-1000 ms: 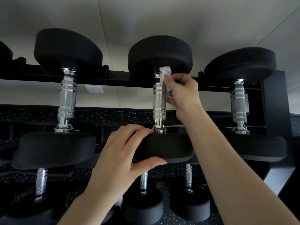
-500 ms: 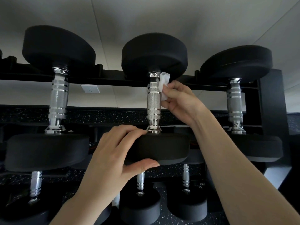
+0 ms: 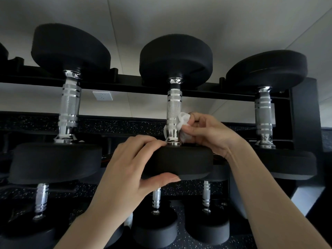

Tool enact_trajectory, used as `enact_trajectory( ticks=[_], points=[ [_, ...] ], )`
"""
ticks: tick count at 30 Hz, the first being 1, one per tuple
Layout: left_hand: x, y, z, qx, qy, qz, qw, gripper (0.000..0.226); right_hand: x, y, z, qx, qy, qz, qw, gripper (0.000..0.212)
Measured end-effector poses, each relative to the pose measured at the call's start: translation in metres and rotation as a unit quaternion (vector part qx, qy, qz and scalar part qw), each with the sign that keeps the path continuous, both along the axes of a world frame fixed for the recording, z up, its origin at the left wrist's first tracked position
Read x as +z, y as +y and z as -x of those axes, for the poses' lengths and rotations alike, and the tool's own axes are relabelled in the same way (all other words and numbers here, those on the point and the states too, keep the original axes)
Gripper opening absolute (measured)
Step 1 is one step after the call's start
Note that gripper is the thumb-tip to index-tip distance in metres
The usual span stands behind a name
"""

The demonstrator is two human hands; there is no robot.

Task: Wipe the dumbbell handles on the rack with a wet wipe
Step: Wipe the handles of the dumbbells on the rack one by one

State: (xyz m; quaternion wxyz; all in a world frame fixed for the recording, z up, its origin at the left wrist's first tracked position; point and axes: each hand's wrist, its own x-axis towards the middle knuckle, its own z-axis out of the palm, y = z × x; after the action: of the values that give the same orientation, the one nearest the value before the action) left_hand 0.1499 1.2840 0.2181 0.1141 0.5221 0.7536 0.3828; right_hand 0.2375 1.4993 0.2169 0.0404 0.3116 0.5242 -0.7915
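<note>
Three black dumbbells with chrome handles lie across the top tier of a black rack. My right hand pinches a crumpled white wet wipe against the right side of the middle dumbbell's handle, near its lower end. My left hand grips the near black head of that same dumbbell, fingers on top and thumb underneath. The left dumbbell's handle and the right dumbbell's handle are untouched.
Smaller dumbbells sit on a lower tier below my arms. A white wall socket shows behind the rack on the pale wall. The rack's upright post stands at the far right.
My right hand has slid the wipe down the middle handle from its top end to near its bottom end. My left hand has kept its grip on the near head.
</note>
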Motion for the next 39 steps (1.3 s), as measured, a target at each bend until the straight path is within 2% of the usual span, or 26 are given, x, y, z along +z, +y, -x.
enact_trajectory(
  ticks=[4,7,11,16,23,33,39],
  points=[
    [0.001,0.001,0.0,0.002,0.002,0.007,1.0,0.059,0.011,-0.001,-0.002,0.063,-0.043,-0.077,0.994,0.017],
    [0.001,0.001,-0.001,0.003,0.004,0.009,1.0,0.06,0.017,-0.004,-0.002,0.101,-0.076,-0.171,0.977,0.018],
    [0.003,0.0,0.0,0.009,0.005,0.011,1.0,0.062,0.031,-0.01,-0.002,0.155,-0.118,-0.299,0.934,0.015],
    [0.002,0.001,-0.001,0.007,0.001,0.014,1.0,0.062,0.047,-0.018,0.001,0.193,-0.112,-0.446,0.867,0.019],
    [-0.001,0.0,-0.004,0.017,0.002,-0.017,1.0,0.061,0.05,-0.03,0.011,0.211,-0.087,-0.511,0.829,0.008],
    [-0.004,-0.001,-0.004,0.029,-0.005,-0.031,0.999,0.059,0.056,-0.038,0.042,0.346,-0.14,-0.63,0.681,0.015],
    [-0.007,-0.002,-0.006,0.043,-0.006,-0.041,0.998,0.059,0.057,-0.044,0.051,0.372,-0.157,-0.633,0.661,0.015]
  ],
)
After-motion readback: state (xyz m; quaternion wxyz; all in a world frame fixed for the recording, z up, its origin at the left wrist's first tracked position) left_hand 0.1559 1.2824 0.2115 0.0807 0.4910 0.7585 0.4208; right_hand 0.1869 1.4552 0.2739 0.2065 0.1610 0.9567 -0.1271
